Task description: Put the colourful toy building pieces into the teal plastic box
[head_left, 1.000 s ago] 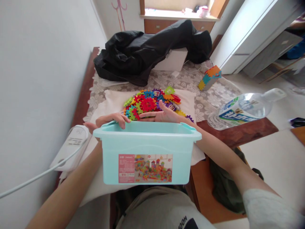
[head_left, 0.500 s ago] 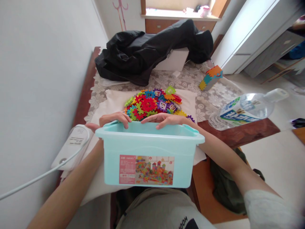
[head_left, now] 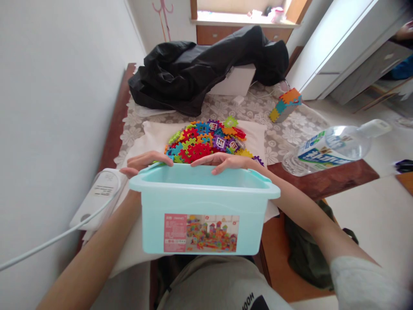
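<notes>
Teal bin (head_left: 200, 215) at the near edge of the tabletop, long axis left-right. Both hands at its far rim: left hand (head_left: 143, 161) and right hand (head_left: 226, 161), fingers (head_left: 217, 167) curled over it. Block pile (head_left: 203, 142) just beyond them, nearer the right hand.

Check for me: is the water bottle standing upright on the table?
No, the water bottle lies on its side at the table's right edge, cap pointing right, away from the light blue bin.

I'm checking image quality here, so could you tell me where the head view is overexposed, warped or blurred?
Head view: the window sill is blown out white; wide-angle distortion bends the water bottle at the edge; the grey sleeve is blurred; the blue bin is sharp.
</notes>
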The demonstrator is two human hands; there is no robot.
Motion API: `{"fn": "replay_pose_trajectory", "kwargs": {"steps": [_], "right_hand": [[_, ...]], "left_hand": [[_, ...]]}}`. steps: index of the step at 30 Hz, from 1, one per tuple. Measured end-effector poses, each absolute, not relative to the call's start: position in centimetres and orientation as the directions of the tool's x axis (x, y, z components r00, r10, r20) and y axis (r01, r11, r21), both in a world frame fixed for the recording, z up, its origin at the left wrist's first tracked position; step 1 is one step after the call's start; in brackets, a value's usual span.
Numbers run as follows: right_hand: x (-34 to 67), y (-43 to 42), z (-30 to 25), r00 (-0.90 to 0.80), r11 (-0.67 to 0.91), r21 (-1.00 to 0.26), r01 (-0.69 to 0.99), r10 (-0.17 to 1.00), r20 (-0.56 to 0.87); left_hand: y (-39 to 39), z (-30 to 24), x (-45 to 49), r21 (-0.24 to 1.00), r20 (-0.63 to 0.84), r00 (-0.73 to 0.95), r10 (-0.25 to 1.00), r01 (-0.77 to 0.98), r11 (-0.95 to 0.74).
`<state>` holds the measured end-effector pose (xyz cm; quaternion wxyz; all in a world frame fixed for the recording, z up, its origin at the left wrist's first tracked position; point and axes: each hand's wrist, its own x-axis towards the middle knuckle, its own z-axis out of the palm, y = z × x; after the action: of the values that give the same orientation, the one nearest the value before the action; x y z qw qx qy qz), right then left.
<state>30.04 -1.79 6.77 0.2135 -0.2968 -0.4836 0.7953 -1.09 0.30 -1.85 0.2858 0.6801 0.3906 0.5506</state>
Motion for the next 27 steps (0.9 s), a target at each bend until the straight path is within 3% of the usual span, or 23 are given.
{"fn": "replay_pose_trajectory", "kwargs": {"steps": [3, 7, 10, 19, 27], "right_hand": [[30.0, -0.7, 6.1, -0.764, -0.484, -0.875, -0.018, 0.571, -0.301], [30.0, -1.0, 6.3, -0.743, -0.485, -0.871, -0.077, 0.611, -0.274], [29.8, -1.5, 6.7, -0.738, -0.502, -0.860, -0.088, 0.613, -0.282], [30.0, -0.4, 5.5, -0.778, -0.511, -0.857, -0.072, 0.567, -0.272], [29.6, 4.3, -1.0, -0.881, -0.474, -0.876, -0.084, 0.447, -0.158]], "left_hand": [[0.1, -1.7, -0.5, 0.854, 0.491, 0.016, 0.871, 0.185, -0.485], [-0.5, -1.1, 0.6, 0.851, 0.520, -0.157, 0.839, 0.181, -0.493], [-0.6, -0.8, 0.9, 0.850, 0.525, -0.198, 0.828, 0.178, -0.496], [-0.1, -0.6, 1.1, 0.901, 0.433, -0.077, 0.898, 0.066, -0.429], [0.1, -1.1, 1.4, 0.853, 0.520, -0.087, 0.850, 0.102, -0.512]]}}
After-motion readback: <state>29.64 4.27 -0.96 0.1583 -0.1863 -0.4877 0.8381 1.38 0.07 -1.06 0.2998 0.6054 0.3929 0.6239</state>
